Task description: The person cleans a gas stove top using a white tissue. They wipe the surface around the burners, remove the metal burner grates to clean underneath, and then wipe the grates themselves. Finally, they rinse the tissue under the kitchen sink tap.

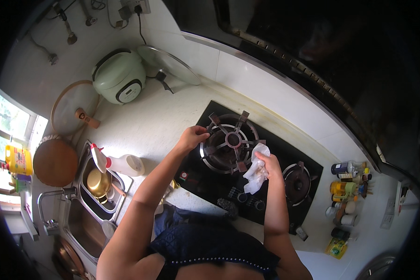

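A dark cast-iron pot support [233, 139] with several arms stands over the left burner of a black glass gas hob [203, 178]. It looks off-centre from the burner's shiny metal ring [204, 159]; whether it is lifted I cannot tell. My left hand [193, 138] pinches its left edge between thumb and fingers. In my right hand [272, 166] is a crumpled white wipe [257, 173] with brownish stains, close against the support's right side. Near the hob's front edge lies a dark wire scourer [228, 206], left of two control knobs [248, 199].
A spray bottle [126, 165] lies on the counter beside the sink [85, 224], where a gold-coloured pot [99, 182] sits. The rice cooker [120, 77] and glass lids [171, 64] are at the back left. Bottles and jars [346, 192] line the right; a range hood [301, 52] overhangs.
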`<act>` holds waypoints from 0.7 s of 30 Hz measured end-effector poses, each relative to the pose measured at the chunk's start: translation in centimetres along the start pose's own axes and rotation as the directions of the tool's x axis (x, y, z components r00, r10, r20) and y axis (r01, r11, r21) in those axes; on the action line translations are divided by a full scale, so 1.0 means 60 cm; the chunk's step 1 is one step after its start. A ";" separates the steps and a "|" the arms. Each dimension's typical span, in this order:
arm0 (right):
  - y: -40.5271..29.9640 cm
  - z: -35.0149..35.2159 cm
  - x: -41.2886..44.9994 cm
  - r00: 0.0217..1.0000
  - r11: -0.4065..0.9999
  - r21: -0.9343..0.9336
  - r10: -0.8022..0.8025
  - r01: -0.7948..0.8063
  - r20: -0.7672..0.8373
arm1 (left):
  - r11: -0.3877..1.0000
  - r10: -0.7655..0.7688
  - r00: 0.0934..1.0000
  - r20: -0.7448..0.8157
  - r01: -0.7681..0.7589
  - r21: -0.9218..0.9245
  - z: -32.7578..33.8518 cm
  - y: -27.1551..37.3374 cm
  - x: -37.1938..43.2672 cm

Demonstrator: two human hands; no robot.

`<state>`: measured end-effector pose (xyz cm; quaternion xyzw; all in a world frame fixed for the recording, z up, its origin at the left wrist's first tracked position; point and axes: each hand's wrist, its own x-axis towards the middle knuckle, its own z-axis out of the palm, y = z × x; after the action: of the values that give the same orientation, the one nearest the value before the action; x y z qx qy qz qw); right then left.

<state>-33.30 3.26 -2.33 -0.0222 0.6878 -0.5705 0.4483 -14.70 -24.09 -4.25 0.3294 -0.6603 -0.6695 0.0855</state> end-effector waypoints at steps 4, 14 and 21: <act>-0.012 0.008 0.000 1.000 0.998 -0.059 0.007 -0.006 0.021 | 0.999 0.001 1.000 -0.009 -0.001 -0.036 -0.006 0.012 -0.008; 0.031 0.019 0.005 0.999 0.999 -0.038 -0.033 0.034 0.032 | 0.995 0.093 0.995 -0.027 -0.092 0.042 -0.022 -0.019 -0.005; 0.049 0.035 -0.001 0.994 0.994 0.018 -0.107 0.108 -0.031 | 0.996 0.094 0.993 -0.074 -0.093 0.010 -0.011 -0.067 0.003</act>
<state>-30.48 2.72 -4.55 -0.0463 0.6868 -0.6007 0.4066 -13.15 -24.29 -8.02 0.3230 -0.6734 -0.6500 0.1402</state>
